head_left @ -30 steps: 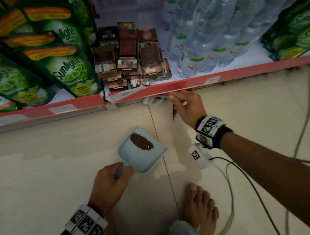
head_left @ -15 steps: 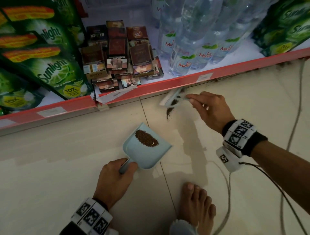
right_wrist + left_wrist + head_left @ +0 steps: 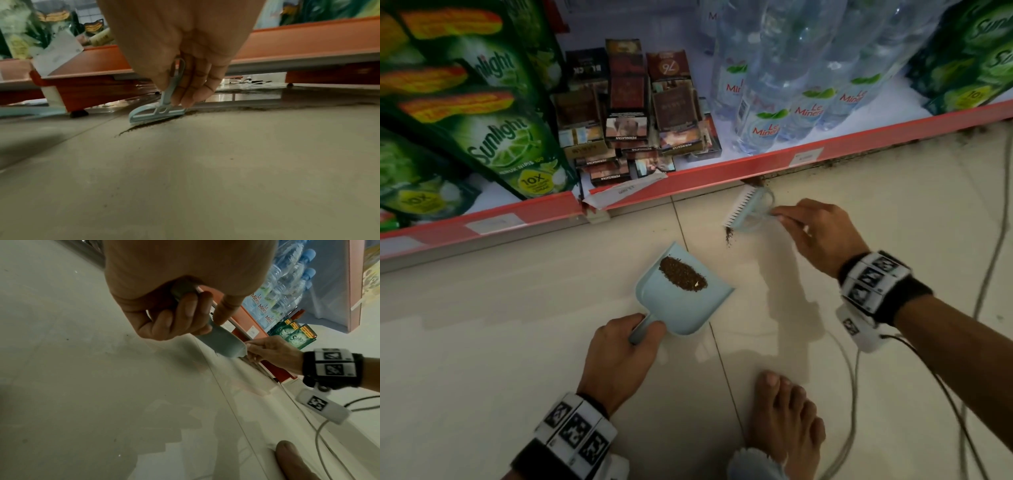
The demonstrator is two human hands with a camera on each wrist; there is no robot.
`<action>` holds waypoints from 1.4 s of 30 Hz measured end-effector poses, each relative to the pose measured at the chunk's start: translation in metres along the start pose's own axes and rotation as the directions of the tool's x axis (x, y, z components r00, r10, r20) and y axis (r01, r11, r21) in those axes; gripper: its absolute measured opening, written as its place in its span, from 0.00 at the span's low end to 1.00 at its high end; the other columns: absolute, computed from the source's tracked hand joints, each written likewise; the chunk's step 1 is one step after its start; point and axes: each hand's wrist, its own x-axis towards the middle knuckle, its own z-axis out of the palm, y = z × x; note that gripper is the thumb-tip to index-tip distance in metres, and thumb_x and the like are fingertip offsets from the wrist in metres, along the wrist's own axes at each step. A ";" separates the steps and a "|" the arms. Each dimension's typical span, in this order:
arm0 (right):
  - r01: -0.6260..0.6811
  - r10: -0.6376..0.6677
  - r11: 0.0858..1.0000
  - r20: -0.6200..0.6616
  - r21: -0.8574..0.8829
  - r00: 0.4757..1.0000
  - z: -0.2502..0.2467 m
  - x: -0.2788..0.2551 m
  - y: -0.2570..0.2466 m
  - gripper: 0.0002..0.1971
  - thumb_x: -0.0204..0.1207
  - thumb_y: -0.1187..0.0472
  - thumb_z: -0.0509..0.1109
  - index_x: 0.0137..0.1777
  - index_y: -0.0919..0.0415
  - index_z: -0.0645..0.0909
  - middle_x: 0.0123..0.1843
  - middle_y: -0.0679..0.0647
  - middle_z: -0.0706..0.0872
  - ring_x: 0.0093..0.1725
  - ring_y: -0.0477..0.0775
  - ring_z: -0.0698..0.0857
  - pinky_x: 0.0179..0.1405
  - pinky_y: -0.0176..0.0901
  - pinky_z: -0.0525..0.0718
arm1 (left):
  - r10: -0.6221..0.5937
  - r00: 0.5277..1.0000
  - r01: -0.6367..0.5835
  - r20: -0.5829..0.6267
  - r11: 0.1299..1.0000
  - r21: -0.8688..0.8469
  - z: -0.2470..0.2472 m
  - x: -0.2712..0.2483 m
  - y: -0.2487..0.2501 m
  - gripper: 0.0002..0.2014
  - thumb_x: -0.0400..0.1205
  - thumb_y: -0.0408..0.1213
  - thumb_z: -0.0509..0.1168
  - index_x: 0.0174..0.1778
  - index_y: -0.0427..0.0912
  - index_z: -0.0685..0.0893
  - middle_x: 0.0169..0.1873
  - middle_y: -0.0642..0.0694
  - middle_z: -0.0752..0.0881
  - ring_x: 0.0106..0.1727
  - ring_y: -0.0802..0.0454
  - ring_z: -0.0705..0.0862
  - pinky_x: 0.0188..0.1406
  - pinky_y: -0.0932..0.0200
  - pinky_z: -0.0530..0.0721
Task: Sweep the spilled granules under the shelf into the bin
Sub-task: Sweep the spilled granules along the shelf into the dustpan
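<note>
We have the right hand pinching the loop handle of the small brush, fingers curled round it; the brush head sits just ahead of that grip, bristles on the floor close to the red shelf edge. The left hand is wrapped round the handle of the pale blue dustpan, which lies flat with its open lip pointing away from that grip toward the shelf. A dark heap of granules already lies in the pan.

More granules remain: a thin streak lies along the brush's bristles, and a long dark line runs off to the right under the shelf front. The streak lies apart from the pan's lip.

We judge the step in hand to be drawing this streak out from the shelf and across to the pan. To do it well:
- keep the bristles flat on the tile, light pressure, short pulls toward the left grip, so grains do not flick;
- slide the pan lip up to the streak, not the reverse, and press its lip down so nothing slips beneath;
- keep the pan level; the heap sits near one side wall and could spill;
- reach further under the shelf for the long line afterwards.

No bin shows in any view.
</note>
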 end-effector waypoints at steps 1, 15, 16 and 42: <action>0.003 -0.003 1.000 -0.014 0.010 1.000 -0.006 -0.005 0.005 0.11 0.84 0.60 0.66 0.60 0.57 0.89 0.41 0.59 0.87 0.36 0.63 0.86 0.38 0.56 0.86 | 0.001 1.000 -0.001 -0.003 1.000 0.002 0.000 0.001 -0.001 0.22 0.73 0.53 0.60 0.24 0.36 0.70 0.15 0.54 0.70 0.20 0.57 0.68 0.22 0.66 0.67; 0.157 -0.177 0.979 0.160 0.130 0.971 -0.005 0.004 -0.007 0.12 0.83 0.62 0.68 0.61 0.61 0.89 0.48 0.59 0.90 0.45 0.61 0.88 0.50 0.50 0.86 | -0.027 0.997 0.024 0.067 0.999 0.038 0.005 -0.004 -0.003 0.20 0.72 0.56 0.59 0.20 0.47 0.66 0.15 0.54 0.70 0.19 0.57 0.68 0.22 0.62 0.65; 0.142 -0.158 0.984 0.154 0.109 0.975 -0.010 0.000 0.003 0.11 0.83 0.62 0.68 0.60 0.60 0.89 0.47 0.58 0.90 0.43 0.61 0.88 0.48 0.51 0.87 | -0.032 0.998 0.029 0.058 0.999 0.040 0.003 -0.003 -0.004 0.20 0.72 0.55 0.60 0.20 0.48 0.66 0.15 0.54 0.70 0.20 0.57 0.68 0.22 0.63 0.65; -0.173 0.180 0.983 -0.153 0.057 0.972 -0.014 -0.014 0.016 0.13 0.84 0.56 0.65 0.59 0.57 0.89 0.38 0.63 0.91 0.34 0.67 0.87 0.38 0.56 0.87 | 0.026 0.998 -0.027 0.057 0.999 0.023 0.005 0.019 0.009 0.23 0.77 0.49 0.64 0.26 0.32 0.72 0.16 0.54 0.68 0.20 0.58 0.66 0.25 0.58 0.66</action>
